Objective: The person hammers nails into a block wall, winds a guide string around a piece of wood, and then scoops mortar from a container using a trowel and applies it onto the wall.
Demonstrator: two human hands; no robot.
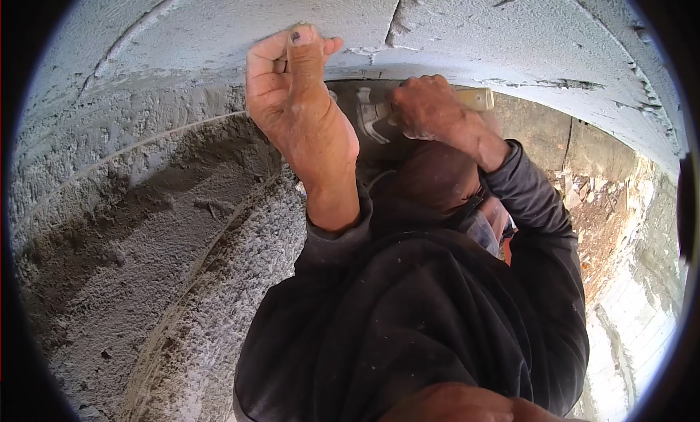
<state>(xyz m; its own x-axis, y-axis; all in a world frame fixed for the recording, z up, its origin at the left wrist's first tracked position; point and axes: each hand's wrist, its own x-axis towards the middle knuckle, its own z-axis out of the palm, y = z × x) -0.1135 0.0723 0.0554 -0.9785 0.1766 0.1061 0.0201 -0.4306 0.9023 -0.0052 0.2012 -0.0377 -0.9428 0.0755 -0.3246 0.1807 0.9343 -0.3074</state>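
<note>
My left hand [302, 108] is raised against the pale, rough wall [240, 21], thumb up and fingers curled; whether it pinches something small cannot be made out. To its right, my right hand [430, 108] is closed round the handle of a tool. The tool [477, 99] has a light, yellowish handle end sticking out to the right of the fist. On the other side of the fist, a pale metal-looking part [373, 116] shows, partly blurred. The tool's exact kind is unclear.
Cracks and joints run across the pale wall above. Rough grey plaster-like material [146, 254] covers the left side. Rubble [587, 192] lies at the right, beside a whitish surface [627, 349]. A clear plastic piece [485, 232] shows near my right sleeve.
</note>
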